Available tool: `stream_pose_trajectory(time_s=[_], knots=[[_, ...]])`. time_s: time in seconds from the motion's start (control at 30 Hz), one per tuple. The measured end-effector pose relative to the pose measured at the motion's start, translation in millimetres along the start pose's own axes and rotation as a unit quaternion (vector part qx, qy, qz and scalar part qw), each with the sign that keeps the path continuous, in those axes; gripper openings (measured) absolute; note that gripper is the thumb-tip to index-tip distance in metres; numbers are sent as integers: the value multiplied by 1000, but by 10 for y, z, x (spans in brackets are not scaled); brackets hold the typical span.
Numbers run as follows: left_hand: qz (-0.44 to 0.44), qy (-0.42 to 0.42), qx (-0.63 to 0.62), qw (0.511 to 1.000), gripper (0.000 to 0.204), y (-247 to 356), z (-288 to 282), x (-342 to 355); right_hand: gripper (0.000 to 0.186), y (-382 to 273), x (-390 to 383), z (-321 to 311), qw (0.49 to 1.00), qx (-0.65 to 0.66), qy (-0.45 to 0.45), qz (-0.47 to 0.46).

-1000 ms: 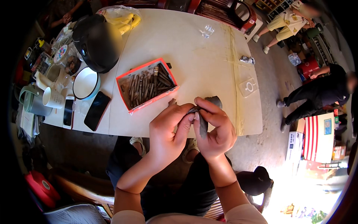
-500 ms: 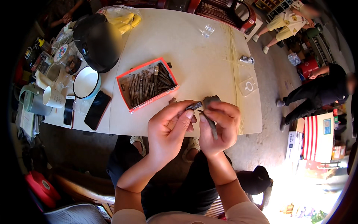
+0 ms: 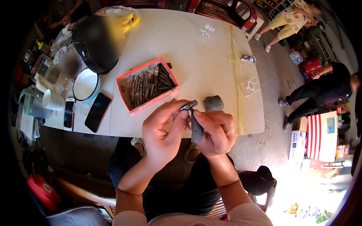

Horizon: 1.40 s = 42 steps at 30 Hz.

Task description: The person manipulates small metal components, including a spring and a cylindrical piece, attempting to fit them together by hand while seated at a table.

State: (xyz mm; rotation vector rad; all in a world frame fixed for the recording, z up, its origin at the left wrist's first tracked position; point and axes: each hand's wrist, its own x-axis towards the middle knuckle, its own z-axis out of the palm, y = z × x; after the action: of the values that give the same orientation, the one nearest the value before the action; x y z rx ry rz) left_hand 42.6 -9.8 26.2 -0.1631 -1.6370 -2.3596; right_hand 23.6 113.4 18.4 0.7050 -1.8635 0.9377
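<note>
My left hand (image 3: 163, 132) pinches a short, dark, shiny metal piece (image 3: 189, 105) between thumb and fingers, its end pointing up and right. In my right hand (image 3: 219, 132) is a strip of grey, sandpaper-like sheet (image 3: 196, 129), held close against the metal piece; whether they touch I cannot tell. Just beyond the right hand lies a second grey piece (image 3: 213, 103) on the table. Past my left hand stands an open red-rimmed box (image 3: 135, 107) with several dark metal rods (image 3: 145, 84) in it.
Left on the white table (image 3: 181, 41) are two phones (image 3: 97, 113), an enamel bowl (image 3: 86, 84), a white cup (image 3: 53, 100) and a black helmet-like object (image 3: 90, 45). A clear glass (image 3: 208, 30) stands at the far side. Two people (image 3: 324, 84) are at the right.
Both hands have shifted slightly left. The grey strip has turned its broad face into view, and the second grey piece now shows apart from my right hand.
</note>
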Motion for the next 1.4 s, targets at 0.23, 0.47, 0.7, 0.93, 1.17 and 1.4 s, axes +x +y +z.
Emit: stream_pose_trajectory(time_s=[0.23, 0.47, 0.7, 0.93, 1.17, 1.4], knots=[[-12, -18, 21, 1000, 16, -28, -7, 8, 33, 39, 31, -21, 1000, -2, -10, -14], [-15, -39, 6, 999, 18, -67, -36, 6, 32, 62, 7, -29, 1000, -5, -8, -19], [13, -55, 44, 997, 18, -59, -60, 3, 31, 8, 39, -36, 1000, -20, 1, -18], [7, -40, 31, 999, 18, -85, -25, -16, 32, 12, 43, -34, 1000, -12, 6, -20], [-59, -29, -66, 996, 20, -24, 26, -13, 27, 19, 101, -77, 1000, -4, -15, -10], [-73, -40, -95, 992, 24, 11, -100, -52, 23, -86, 89, -46, 1000, -6, -27, -5]])
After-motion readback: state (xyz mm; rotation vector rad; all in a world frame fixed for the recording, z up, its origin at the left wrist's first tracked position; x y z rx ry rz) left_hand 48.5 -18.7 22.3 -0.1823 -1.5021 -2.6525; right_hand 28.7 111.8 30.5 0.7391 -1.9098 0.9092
